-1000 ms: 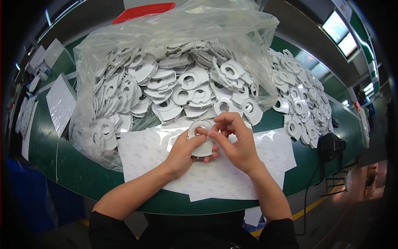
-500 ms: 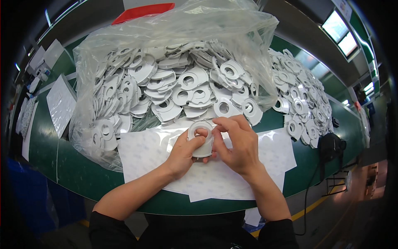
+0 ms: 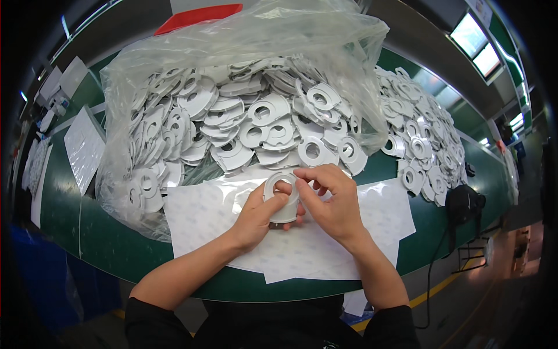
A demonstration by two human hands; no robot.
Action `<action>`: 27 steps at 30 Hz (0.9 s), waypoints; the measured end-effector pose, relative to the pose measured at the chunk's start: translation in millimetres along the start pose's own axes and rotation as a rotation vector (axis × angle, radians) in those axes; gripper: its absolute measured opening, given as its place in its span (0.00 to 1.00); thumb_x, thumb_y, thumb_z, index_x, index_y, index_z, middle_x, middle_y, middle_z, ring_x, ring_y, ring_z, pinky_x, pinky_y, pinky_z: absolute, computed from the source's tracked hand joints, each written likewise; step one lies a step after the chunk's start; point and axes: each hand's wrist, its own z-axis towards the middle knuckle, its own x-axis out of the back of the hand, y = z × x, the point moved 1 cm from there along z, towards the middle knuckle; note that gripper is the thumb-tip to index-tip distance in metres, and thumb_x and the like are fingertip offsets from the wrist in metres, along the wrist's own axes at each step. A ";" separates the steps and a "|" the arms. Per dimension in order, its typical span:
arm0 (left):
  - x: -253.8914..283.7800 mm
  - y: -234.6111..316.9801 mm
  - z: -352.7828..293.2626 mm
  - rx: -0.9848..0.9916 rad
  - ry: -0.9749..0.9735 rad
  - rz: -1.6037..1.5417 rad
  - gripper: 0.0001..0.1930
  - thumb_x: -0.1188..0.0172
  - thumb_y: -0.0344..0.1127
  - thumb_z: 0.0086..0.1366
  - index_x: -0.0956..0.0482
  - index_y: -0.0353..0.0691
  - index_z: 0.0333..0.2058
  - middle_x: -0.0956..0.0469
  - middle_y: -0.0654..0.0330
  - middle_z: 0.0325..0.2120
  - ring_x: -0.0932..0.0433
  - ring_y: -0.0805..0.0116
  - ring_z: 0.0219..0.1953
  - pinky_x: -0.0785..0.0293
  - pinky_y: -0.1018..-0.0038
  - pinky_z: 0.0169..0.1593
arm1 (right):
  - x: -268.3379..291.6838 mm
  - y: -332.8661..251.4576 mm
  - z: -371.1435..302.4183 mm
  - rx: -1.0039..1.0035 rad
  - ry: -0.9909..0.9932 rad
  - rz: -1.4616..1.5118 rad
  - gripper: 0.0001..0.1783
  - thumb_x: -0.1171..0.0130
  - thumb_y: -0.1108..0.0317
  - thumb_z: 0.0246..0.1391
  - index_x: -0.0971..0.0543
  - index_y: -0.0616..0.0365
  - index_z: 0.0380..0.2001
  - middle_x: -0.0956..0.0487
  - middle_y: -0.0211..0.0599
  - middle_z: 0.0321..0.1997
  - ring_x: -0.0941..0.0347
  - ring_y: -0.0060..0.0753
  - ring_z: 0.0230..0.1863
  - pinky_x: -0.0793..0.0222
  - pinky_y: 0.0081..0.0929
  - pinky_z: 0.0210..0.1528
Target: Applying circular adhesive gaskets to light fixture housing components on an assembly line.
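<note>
A white plastic part (image 3: 286,214) with a round hole and a flared lower end is held upright over the white sheets. My left hand (image 3: 256,214) grips it from the left, its thumb across the front by the hole and fingers behind. My right hand (image 3: 332,200) is at the part's upper right rim, with thumb and index fingertips drawn together on that edge. Whether something small sits between those fingertips is too fine to see. Just beyond my hands, a heap of similar white parts (image 3: 269,110) fills an open clear plastic bag (image 3: 244,42).
White paper sheets (image 3: 215,224) lie under my hands on the green table (image 3: 125,241). A second pile of white parts (image 3: 427,134) stands at the right. Beside it, a black device (image 3: 465,206) with a cable sits at the table edge. A red tray (image 3: 197,18) is behind the bag.
My right thumb and index finger have come closer together at the part's upper right rim, and the other fingers have curled in. My left hand keeps its hold, almost still.
</note>
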 end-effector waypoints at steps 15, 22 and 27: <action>-8.1 10.0 -2.4 0.108 -0.083 0.230 0.19 0.56 0.33 0.67 0.45 0.43 0.56 0.25 0.59 0.32 0.24 0.74 0.31 0.32 0.81 0.28 | -2.3 4.5 -0.2 0.103 0.069 -0.168 0.03 0.37 0.73 0.42 0.18 0.59 0.24 0.23 0.32 0.20 0.32 0.27 0.22 0.37 0.22 0.24; -10.3 16.9 -1.7 0.210 -0.131 0.259 0.23 0.51 0.33 0.65 0.46 0.43 0.57 0.25 0.59 0.34 0.25 0.75 0.32 0.31 0.80 0.29 | -1.2 3.9 -2.1 0.111 0.060 -0.362 0.12 0.32 0.61 0.38 0.23 0.55 0.15 0.26 0.28 0.15 0.32 0.27 0.19 0.38 0.25 0.20; -9.6 15.7 -3.7 0.140 -0.081 0.529 0.44 0.35 0.33 0.52 0.51 0.42 0.64 0.25 0.55 0.38 0.25 0.73 0.35 0.29 0.79 0.38 | -1.4 -3.2 -4.0 0.147 0.079 -0.488 0.18 0.32 0.52 0.36 0.26 0.52 0.12 0.29 0.26 0.14 0.31 0.27 0.21 0.38 0.27 0.18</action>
